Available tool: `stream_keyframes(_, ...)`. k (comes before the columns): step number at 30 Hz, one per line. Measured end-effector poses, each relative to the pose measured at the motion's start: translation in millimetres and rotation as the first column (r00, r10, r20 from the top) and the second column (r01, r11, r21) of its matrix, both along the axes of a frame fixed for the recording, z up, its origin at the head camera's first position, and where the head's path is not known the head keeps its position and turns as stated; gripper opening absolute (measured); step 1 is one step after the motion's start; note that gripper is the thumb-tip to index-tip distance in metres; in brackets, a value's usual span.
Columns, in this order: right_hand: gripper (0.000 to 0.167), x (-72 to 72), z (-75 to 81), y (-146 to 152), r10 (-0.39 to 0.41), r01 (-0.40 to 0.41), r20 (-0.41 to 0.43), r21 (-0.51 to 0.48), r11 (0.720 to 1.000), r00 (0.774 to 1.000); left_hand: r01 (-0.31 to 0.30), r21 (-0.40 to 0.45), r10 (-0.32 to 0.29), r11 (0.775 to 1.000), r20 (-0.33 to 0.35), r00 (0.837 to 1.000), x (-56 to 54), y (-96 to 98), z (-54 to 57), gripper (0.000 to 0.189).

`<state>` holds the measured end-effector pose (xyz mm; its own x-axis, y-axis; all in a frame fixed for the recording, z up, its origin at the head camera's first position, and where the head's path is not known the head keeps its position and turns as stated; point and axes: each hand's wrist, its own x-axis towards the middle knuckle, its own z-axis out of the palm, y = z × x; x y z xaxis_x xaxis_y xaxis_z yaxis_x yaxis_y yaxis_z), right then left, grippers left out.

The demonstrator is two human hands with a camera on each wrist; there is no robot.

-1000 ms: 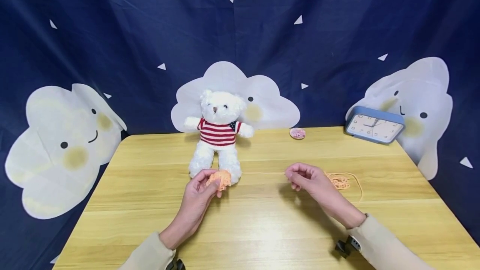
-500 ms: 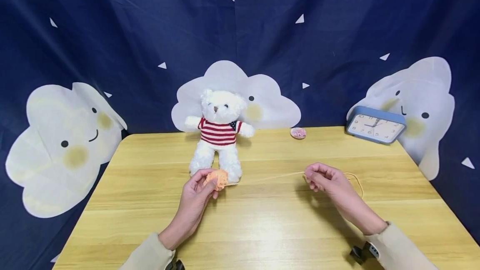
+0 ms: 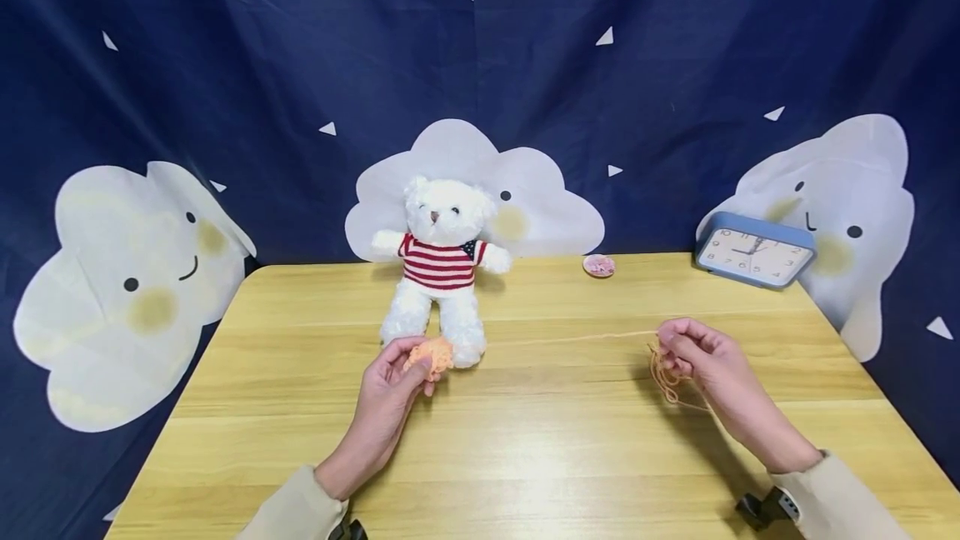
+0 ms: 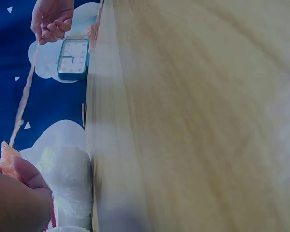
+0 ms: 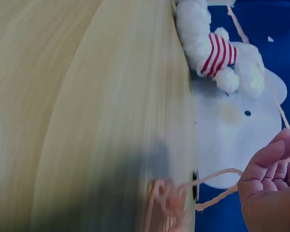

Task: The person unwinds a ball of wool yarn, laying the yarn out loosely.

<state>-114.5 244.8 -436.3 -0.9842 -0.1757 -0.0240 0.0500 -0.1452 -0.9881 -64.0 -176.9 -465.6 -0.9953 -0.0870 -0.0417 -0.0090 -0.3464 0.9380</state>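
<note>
A small ball of orange yarn (image 3: pixel 432 356) is held in my left hand (image 3: pixel 386 407), thumb on the near side, in front of the teddy bear's feet. From it a strand of yarn (image 3: pixel 585 338) runs to the right, stretched nearly straight above the table. My right hand (image 3: pixel 712 365) pinches that strand between thumb and forefinger, its other fingers curled. Below the right hand a loose tangle of yarn (image 3: pixel 663 377) hangs and trails; the right wrist view shows the tangled loops (image 5: pixel 169 198) blurred near the tabletop.
A white teddy bear (image 3: pixel 438 265) in a red-striped sweater sits behind the left hand. A pink round item (image 3: pixel 598 266) lies at the table's back edge, and a blue clock (image 3: pixel 756 250) stands at the back right corner. Behind hangs a navy curtain (image 3: pixel 540 48) with clouds.
My right hand has moved to the right, drawing out a longer strand of yarn, and now covers part of the loose tangle. The left hand has stayed nearly in place with the ball.
</note>
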Motion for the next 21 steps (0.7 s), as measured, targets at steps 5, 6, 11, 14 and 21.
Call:
stream_keyframes(5,0.023,-4.4,-7.3,17,-0.066,0.065,-0.008,-0.044,0.997,0.998,-0.025,-0.019,0.025,0.999,0.004,1.000,-0.3,-0.1,0.0,0.030)
stream_keyframes(6,0.024,-5.6,-8.7,20,-0.077,0.077,-0.008,-0.049,0.996,0.997,-0.029,-0.021,0.029,0.999,0.003,1.000,-0.4,-0.2,0.2,0.029)
stream_keyframes(11,0.026,-9.6,-14.9,36,-0.115,0.114,-0.001,-0.063,0.991,0.993,-0.031,-0.017,0.031,0.999,-0.001,1.000,-0.4,-0.8,2.7,0.029)
stream_keyframes(14,0.025,-10.3,-18.0,46,-0.125,0.125,0.005,-0.012,0.992,0.992,-0.028,-0.003,0.028,1.000,0.003,1.000,1.0,-1.0,2.8,0.029)
stream_keyframes(21,0.022,-13.9,-22.3,73,-0.163,0.153,0.042,0.184,0.971,0.986,-0.056,-0.022,0.056,0.998,-0.005,0.998,0.2,-0.5,2.5,0.030)
